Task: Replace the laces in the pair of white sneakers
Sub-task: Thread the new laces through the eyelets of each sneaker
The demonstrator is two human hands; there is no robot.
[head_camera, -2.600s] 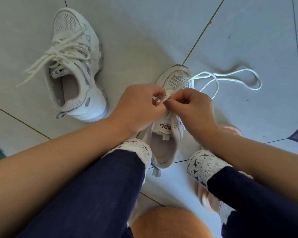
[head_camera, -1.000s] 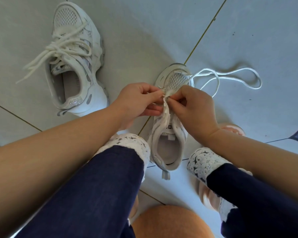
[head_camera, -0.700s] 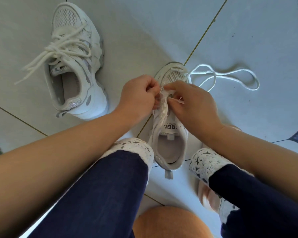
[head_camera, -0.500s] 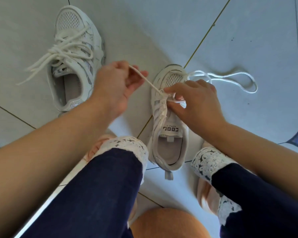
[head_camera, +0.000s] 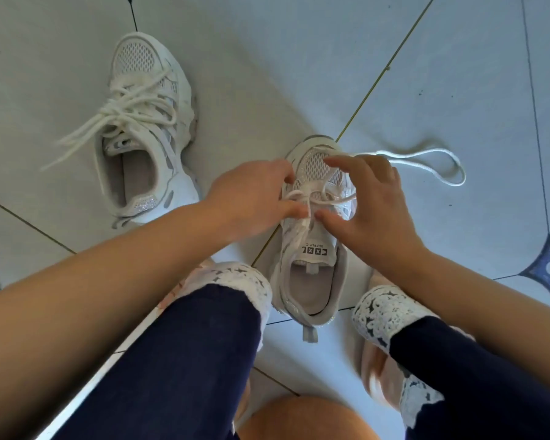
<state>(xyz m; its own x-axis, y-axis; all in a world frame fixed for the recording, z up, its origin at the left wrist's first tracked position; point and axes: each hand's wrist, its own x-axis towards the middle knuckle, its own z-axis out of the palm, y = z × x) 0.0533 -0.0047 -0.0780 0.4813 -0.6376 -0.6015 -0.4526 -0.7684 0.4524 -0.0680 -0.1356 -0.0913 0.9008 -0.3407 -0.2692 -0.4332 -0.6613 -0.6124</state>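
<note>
Left hand [head_camera: 251, 201] back at sneaker [head_camera: 315, 252], lace [head_camera: 302, 189] grip unclear; right hand [head_camera: 372, 211] spread open above.

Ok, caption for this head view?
Left hand and open right hand over loose white lace on white mesh sneaker; second laced sneaker nearby.

Soft, cool daylight lights the floor [head_camera: 458, 74] brightly and evenly; the lace [head_camera: 438, 177] casts a faint, blurry shadow on its far side. The wide lens bows the grout lines [head_camera: 378, 81] and swells the forearms [head_camera: 77, 296] toward the edges. The foot [head_camera: 375, 376] at lower right is motion-blurred.
</note>
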